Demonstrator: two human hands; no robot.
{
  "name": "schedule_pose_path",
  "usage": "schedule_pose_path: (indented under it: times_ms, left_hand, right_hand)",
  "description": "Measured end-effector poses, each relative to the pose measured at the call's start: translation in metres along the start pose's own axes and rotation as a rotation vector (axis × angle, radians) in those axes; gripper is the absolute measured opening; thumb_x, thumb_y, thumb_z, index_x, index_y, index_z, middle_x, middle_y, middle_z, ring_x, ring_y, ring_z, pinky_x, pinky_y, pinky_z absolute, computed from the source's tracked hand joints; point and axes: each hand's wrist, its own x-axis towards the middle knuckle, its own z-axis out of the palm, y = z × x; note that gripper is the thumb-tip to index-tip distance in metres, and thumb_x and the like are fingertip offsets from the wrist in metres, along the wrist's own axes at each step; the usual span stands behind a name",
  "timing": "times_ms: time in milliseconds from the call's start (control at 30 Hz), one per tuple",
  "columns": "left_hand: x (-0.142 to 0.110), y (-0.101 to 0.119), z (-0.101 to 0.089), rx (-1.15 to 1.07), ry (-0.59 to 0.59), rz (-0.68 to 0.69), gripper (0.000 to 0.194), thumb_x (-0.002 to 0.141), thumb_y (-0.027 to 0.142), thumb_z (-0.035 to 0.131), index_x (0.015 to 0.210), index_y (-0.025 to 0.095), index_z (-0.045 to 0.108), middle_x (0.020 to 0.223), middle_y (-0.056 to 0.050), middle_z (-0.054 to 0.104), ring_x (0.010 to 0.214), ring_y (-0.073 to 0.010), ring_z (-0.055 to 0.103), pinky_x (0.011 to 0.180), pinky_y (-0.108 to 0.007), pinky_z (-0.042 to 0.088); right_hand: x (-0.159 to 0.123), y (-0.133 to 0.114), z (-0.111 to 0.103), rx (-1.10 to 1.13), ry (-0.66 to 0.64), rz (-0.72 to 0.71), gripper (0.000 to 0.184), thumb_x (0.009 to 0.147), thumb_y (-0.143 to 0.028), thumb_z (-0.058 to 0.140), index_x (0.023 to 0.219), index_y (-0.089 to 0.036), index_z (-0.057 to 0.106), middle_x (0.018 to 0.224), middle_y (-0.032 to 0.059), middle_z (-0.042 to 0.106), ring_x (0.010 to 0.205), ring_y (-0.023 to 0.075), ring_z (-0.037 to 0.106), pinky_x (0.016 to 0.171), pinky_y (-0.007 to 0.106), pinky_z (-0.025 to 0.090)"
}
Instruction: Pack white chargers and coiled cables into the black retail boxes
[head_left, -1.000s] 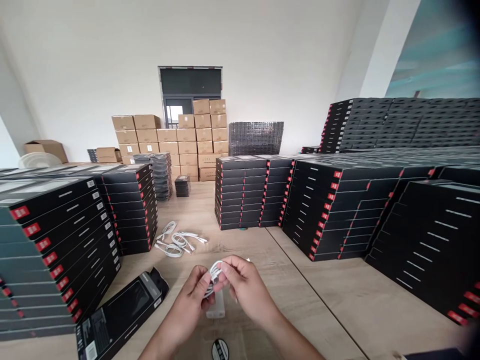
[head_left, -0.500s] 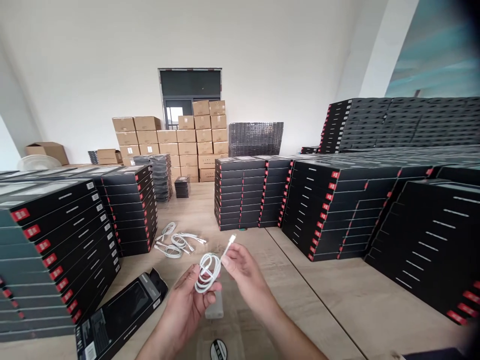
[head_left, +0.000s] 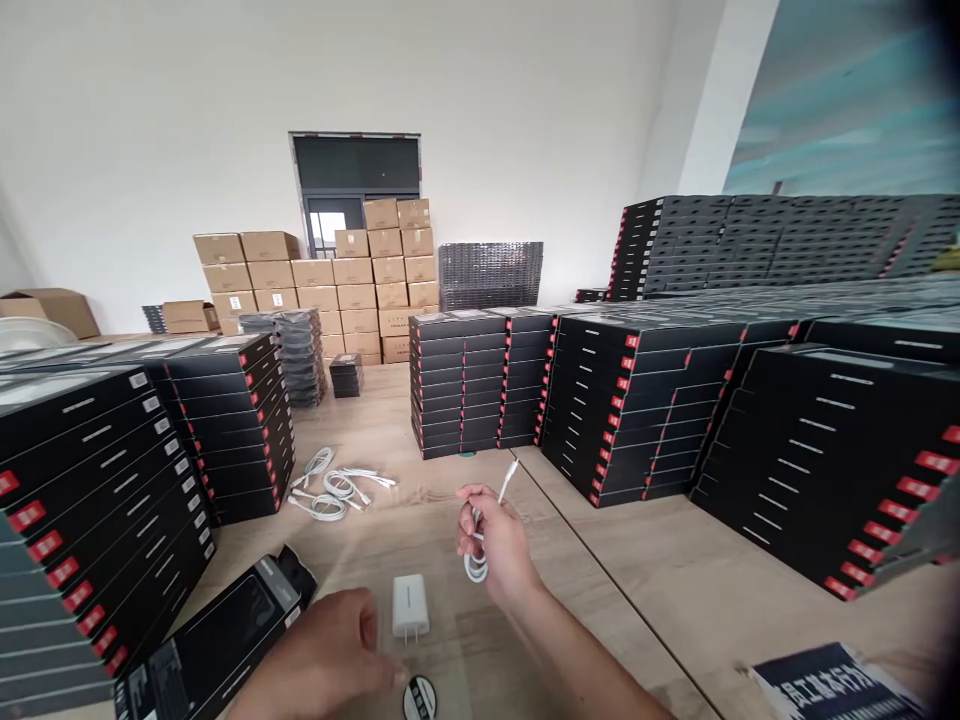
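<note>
My right hand (head_left: 499, 540) is closed around a coiled white charging cable (head_left: 476, 568), above the table. One plug of the cable points up past the thumb. Low in the view, my left hand (head_left: 326, 645) holds nothing, thumb and bent fingers apart. Just to its right, a white wall charger (head_left: 409, 605) lies on the table with its two prongs towards me. Close to the left thumb is a round black-and-white label (head_left: 419, 697). Left of that hand, partly covered by it, lies a black box (head_left: 225, 625) with a raised end flap.
Several more white cables (head_left: 337, 488) lie loosely coiled on the wooden table. Stacks of black boxes (head_left: 97, 480) stand on the left, with more stacks (head_left: 585, 410) ahead and right. A dark printed sheet (head_left: 836, 685) is at lower right. Brown cartons (head_left: 356, 295) are piled behind.
My left hand has let go of the cable and moved down and left. The right hand now holds the coil alone, uncovering the charger. The view has turned slightly right.
</note>
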Motion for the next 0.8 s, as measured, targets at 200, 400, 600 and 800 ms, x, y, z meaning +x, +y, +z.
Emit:
schedule_pose_path:
  times_ms: [200, 400, 600, 800]
  left_hand:
    - [0.010, 0.005, 0.030, -0.026, 0.198, 0.024, 0.022, 0.060, 0.031, 0.070, 0.052, 0.022, 0.052, 0.053, 0.003, 0.054, 0.055, -0.0158, 0.046, 0.053, -0.026, 0.023]
    - [0.023, 0.020, 0.041, -0.624, 0.266, -0.020, 0.013, 0.073, 0.030, 0.058, 0.076, 0.023, 0.048, 0.068, 0.003, 0.056, 0.063, -0.0173, 0.058, 0.047, -0.022, 0.040]
    - [0.026, 0.039, 0.054, -1.191, 0.441, 0.105, 0.079, 0.072, 0.036, 0.072, 0.136, 0.026, 0.027, 0.104, -0.009, 0.066, 0.096, -0.0265, 0.066, 0.074, -0.035, 0.055]
    - [0.022, 0.048, 0.060, -1.538, 0.338, 0.125, 0.053, 0.070, 0.035, 0.077, 0.115, 0.024, 0.052, 0.117, -0.009, 0.066, 0.112, -0.0259, 0.059, 0.088, -0.035, 0.051]
  right_hand:
    - [0.002, 0.003, -0.002, 0.011, 0.046, 0.007, 0.019, 0.067, -0.029, 0.067, 0.082, -0.020, 0.060, 0.049, -0.0079, 0.055, 0.038, 0.0101, 0.051, 0.041, 0.022, 0.038]
    - [-0.004, 0.002, 0.006, -0.102, 0.132, -0.068, 0.019, 0.075, -0.036, 0.063, 0.085, -0.020, 0.066, 0.087, 0.0051, 0.073, 0.087, 0.0226, 0.067, 0.075, 0.033, 0.052]
    - [-0.019, 0.010, 0.017, -0.475, 0.019, -0.316, 0.039, 0.089, -0.049, 0.048, 0.099, -0.019, 0.071, 0.117, 0.0084, 0.069, 0.114, 0.0259, 0.057, 0.099, 0.037, 0.042]
    - [-0.023, 0.026, 0.013, -0.868, -0.132, -0.667, 0.039, 0.097, -0.037, 0.039, 0.128, -0.026, 0.058, 0.138, 0.0070, 0.054, 0.133, 0.0261, 0.041, 0.112, 0.046, 0.032]
